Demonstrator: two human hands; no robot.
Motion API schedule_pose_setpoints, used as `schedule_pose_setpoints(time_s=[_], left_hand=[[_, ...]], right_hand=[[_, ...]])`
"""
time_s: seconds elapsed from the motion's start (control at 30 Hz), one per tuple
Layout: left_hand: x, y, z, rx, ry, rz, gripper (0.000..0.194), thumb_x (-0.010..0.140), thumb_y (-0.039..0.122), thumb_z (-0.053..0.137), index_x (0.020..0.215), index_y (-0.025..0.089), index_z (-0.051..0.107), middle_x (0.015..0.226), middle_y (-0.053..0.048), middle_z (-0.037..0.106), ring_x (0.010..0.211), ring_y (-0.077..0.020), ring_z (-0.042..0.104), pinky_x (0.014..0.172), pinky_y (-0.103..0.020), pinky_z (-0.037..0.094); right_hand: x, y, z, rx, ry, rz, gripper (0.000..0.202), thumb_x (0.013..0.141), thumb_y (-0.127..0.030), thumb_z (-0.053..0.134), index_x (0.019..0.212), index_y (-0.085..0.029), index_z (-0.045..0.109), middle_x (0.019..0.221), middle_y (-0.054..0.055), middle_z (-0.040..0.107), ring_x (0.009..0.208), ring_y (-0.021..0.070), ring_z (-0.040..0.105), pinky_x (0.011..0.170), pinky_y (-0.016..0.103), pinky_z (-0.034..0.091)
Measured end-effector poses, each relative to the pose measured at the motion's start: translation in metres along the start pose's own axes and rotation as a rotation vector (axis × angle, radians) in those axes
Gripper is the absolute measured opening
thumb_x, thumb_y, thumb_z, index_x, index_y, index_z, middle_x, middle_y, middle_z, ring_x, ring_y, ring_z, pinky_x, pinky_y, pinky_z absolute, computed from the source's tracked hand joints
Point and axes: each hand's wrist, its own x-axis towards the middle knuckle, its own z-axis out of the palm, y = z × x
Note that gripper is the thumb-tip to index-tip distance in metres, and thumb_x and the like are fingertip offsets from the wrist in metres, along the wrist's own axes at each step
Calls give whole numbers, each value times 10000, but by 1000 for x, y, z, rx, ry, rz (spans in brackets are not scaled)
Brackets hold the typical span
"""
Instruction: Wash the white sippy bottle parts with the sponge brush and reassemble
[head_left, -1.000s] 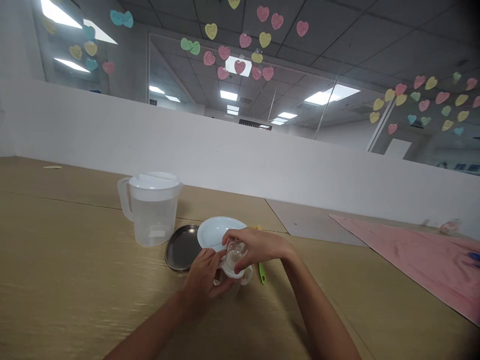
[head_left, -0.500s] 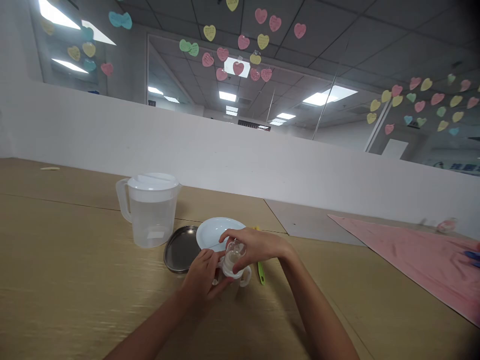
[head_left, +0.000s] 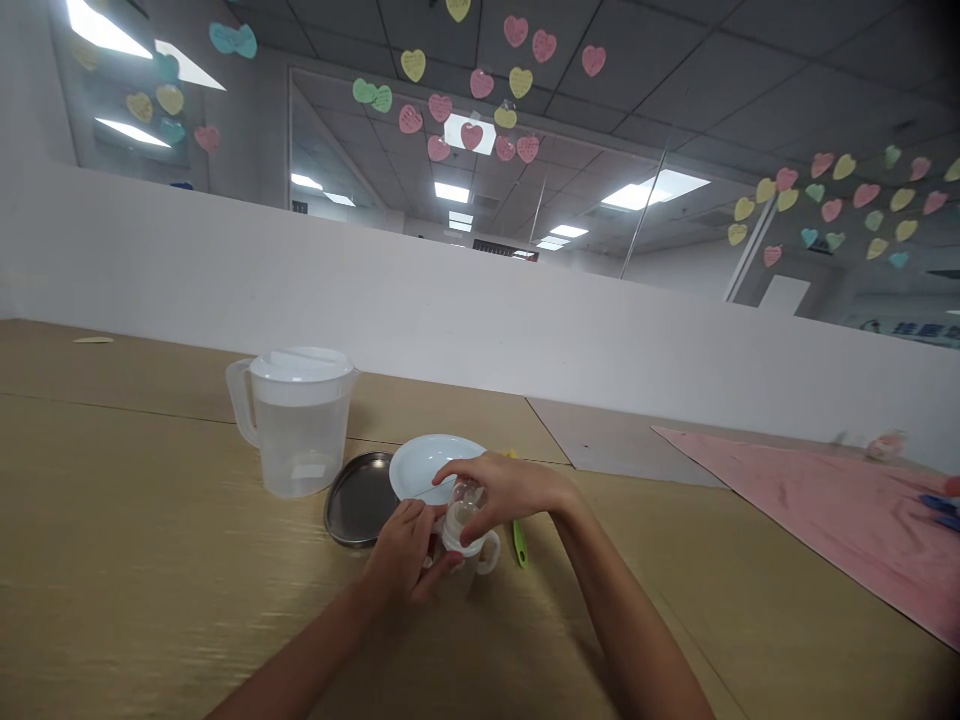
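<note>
A small clear baby bottle (head_left: pixel 456 541) with a white collar, side handles and a clear domed top is between my hands, low in the middle of the view. My left hand (head_left: pixel 406 546) grips it from the left, around the handle on that side. From above and to the right, my right hand (head_left: pixel 504 492) curls its thumb and fingers about the domed top and collar. The right-hand handle juts out free. My hands hide much of the bottle's body. Right behind them lies a white plate (head_left: pixel 420 460), partly covered by my right hand.
A lidded clear pitcher (head_left: pixel 300 440) holding liquid stands at the left. A round metal tray (head_left: pixel 360 505) lies beside the plate. A green-handled utensil (head_left: pixel 520 545) is right of the bottle. Pink cloth (head_left: pixel 825 510) covers the table's right side; a white wall (head_left: pixel 450 310) runs behind.
The whole view has shifted slightly. Both hands keep their hold on the bottle, with the right fingers barely moved around its top.
</note>
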Motion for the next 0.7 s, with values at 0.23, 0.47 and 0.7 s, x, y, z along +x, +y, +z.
schedule_pose_setpoints(time_s=[0.23, 0.47, 0.7], left_hand=[[-2, 0, 2, -6, -22, -1, 243, 867, 372, 432, 950, 149, 479, 671, -29, 511, 648, -197, 476, 590, -320, 372], [-4, 2, 6, 47, -15, 4, 289, 879, 391, 403, 990, 138, 485, 693, -42, 522, 696, -218, 495, 627, -350, 389], [-3, 4, 11, 125, 20, 34, 328, 873, 380, 428, 1072, 121, 447, 717, -54, 558, 742, -239, 526, 654, -360, 390]], right_hand=[[1, 0, 0, -5, -6, -29, 646, 605, -333, 725, 1210, -261, 510, 975, 31, 599, 870, 187, 557, 673, 251, 408], [-2, -3, -3, -18, -24, 5, 640, 606, -366, 726, 1206, -271, 523, 1008, 37, 599, 860, 188, 563, 672, 256, 413], [-5, -10, 2, -124, -41, -45, 513, 692, -339, 655, 1186, -257, 540, 1055, 48, 603, 991, 229, 529, 780, 303, 408]])
